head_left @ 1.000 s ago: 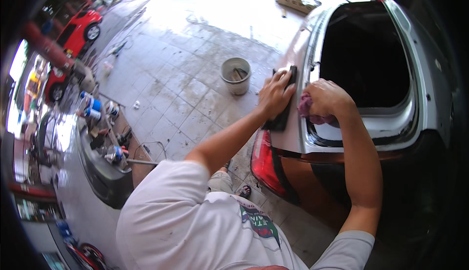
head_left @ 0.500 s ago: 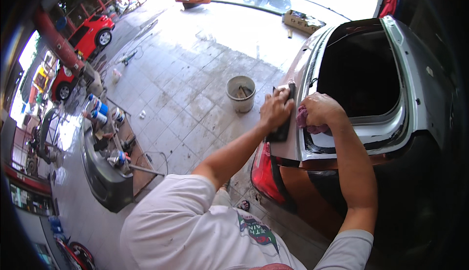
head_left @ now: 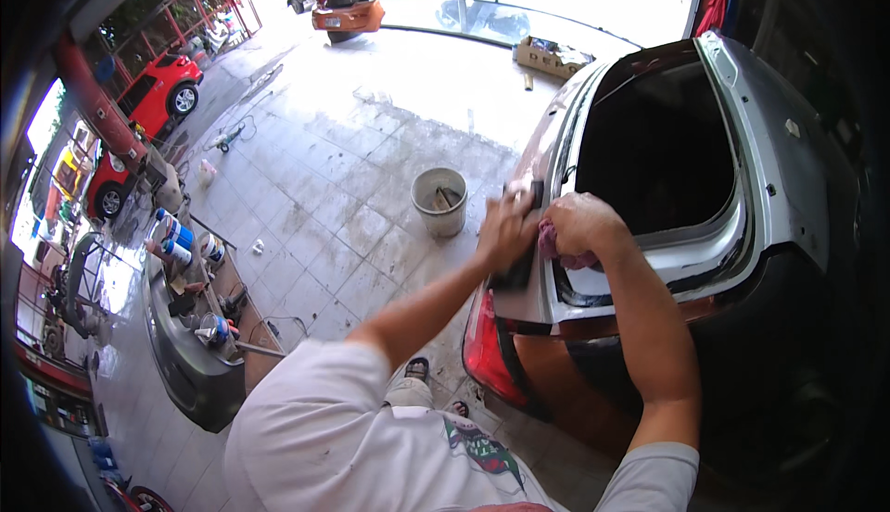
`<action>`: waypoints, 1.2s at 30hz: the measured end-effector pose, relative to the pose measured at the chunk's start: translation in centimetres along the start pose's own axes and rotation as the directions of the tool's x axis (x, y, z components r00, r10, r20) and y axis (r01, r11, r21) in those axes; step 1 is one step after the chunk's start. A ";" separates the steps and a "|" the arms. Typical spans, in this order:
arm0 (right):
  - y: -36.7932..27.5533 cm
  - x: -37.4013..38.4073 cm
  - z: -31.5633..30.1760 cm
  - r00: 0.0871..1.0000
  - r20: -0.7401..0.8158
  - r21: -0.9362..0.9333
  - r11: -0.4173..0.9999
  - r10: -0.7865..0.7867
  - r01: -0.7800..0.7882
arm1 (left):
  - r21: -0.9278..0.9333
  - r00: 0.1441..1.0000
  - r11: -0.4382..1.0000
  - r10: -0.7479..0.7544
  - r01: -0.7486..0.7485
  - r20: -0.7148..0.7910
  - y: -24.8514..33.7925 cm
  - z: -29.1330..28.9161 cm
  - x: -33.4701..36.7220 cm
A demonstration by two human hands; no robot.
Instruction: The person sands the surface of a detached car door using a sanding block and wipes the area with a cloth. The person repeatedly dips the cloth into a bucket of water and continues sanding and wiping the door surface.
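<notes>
My left hand (head_left: 506,232) is closed over a long dark block, seemingly a sanding block (head_left: 515,274), pressed flat on the car's side panel. The hand is slightly blurred. Just right of it, my right hand (head_left: 588,222) grips a bunched maroon cloth (head_left: 567,251) at the lower left corner of the rear opening (head_left: 658,155). The silver-grey car body (head_left: 774,155) has bare and darkened patches round that opening. Below my left hand is the red tail light (head_left: 488,350). My palms and the block's underside are hidden.
A pale bucket (head_left: 441,226) with things inside stands on the tiled floor left of the car. Further left, a dark bumper (head_left: 181,364) lies beside a stand holding several cans (head_left: 176,230). A power tool (head_left: 222,141) with a cord, a carton (head_left: 552,60) and a red car (head_left: 156,95) are beyond.
The whole view has shifted, so the car, bucket and hands sit lower and further left. Both hands keep their grips, at nearly the same places on the car.
</notes>
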State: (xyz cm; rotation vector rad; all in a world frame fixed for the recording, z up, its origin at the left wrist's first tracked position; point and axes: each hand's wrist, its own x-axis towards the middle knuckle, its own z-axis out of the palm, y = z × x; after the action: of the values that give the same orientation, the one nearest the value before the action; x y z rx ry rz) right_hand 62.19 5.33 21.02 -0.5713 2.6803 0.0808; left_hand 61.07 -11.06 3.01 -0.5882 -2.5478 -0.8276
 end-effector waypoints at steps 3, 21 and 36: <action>-2.8 -1.4 -1.9 0.996 0.035 0.032 0.996 -0.083 0.082 | 0.169 0.999 0.985 -0.044 0.046 -0.012 -6.0 1.8 6.6; -0.8 0.0 -0.3 0.977 -0.209 0.029 0.998 -0.044 0.051 | 0.048 0.996 0.995 0.091 -0.090 -0.023 -9.9 8.7 17.4; 4.9 14.0 -1.1 0.630 -0.546 0.297 0.831 0.552 -0.471 | -0.277 0.996 0.957 -0.082 0.084 0.019 -8.8 8.6 23.9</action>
State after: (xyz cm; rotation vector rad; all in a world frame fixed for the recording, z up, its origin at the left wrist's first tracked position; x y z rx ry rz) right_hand 48.13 4.31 16.38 0.3130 3.3763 -0.1504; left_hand 34.73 -5.88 4.17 -0.5703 -2.4954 -1.2277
